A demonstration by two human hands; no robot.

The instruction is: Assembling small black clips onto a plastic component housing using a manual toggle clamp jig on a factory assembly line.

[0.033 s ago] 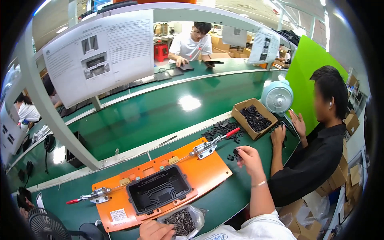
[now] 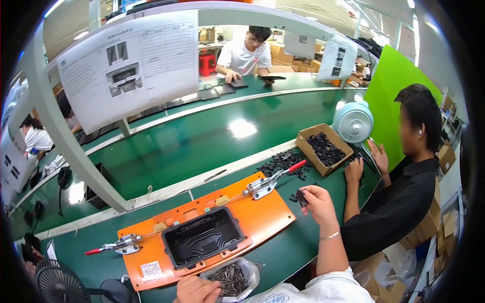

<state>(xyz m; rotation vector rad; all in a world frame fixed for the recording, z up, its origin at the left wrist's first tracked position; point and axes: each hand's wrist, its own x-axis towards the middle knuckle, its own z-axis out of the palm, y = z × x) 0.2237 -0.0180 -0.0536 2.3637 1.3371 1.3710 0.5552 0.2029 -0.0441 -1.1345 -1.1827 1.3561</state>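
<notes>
My right hand [image 2: 320, 204] pinches a small black plastic part [image 2: 302, 198] above the bench, right of the orange fixture plate [image 2: 273, 204]. Beside that part lie a few similar black pieces [image 2: 293, 198]. At the lower edge my left hand [image 2: 198, 290] is closed, its fingertips beside a clear plastic bag [image 2: 251, 276] of thin metal pins or screws [image 2: 230, 279]. Whatever the left fingers hold, if anything, is hidden. An open black plastic housing [image 2: 203, 237] sits in the fixture, between two red-handled toggle clamps [image 2: 261, 186] [image 2: 126, 244].
A cardboard box [image 2: 323, 150] of black parts stands at the right, with a loose pile [image 2: 283, 162] beside it. A co-worker in black [image 2: 404, 202] sits close on my right near a light-blue fan [image 2: 353, 122]. A black fan [image 2: 60, 283] stands lower left.
The whole view has shifted slightly. My right hand has tilted the small black part a little; my left hand stays beside the bag.
</notes>
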